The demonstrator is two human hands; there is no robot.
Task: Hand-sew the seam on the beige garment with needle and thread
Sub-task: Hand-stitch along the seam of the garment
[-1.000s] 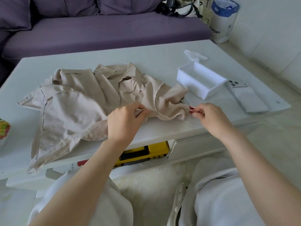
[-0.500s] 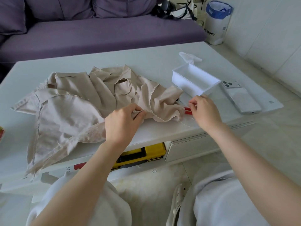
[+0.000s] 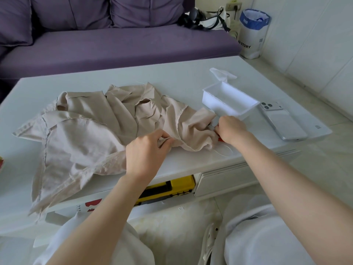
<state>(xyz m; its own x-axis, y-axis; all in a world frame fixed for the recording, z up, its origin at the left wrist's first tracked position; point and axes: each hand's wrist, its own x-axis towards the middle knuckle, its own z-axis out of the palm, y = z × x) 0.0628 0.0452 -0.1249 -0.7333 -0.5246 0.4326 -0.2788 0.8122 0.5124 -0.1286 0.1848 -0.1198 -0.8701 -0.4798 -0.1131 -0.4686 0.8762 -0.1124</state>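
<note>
A beige garment point(image 3: 91, 134) lies crumpled on a white worktop point(image 3: 181, 79). The left hand point(image 3: 147, 150) pinches a fold near its front edge, likely steadying the seam. The right hand point(image 3: 232, 129), fingers point(image 3: 222, 123) curled tight on a small red item point(image 3: 219, 139), meets the cloth's corner; no needle is discernible.

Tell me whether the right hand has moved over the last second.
Yes. Judged against the white box, the right hand has shifted left, toward the beige garment, and now sits close in front of the box's near wall.

White table point(image 3: 172, 77): crumpled beige garment point(image 3: 82, 134), open white box point(image 3: 215, 101), phone point(image 3: 284, 123) face-down beside box.
</note>
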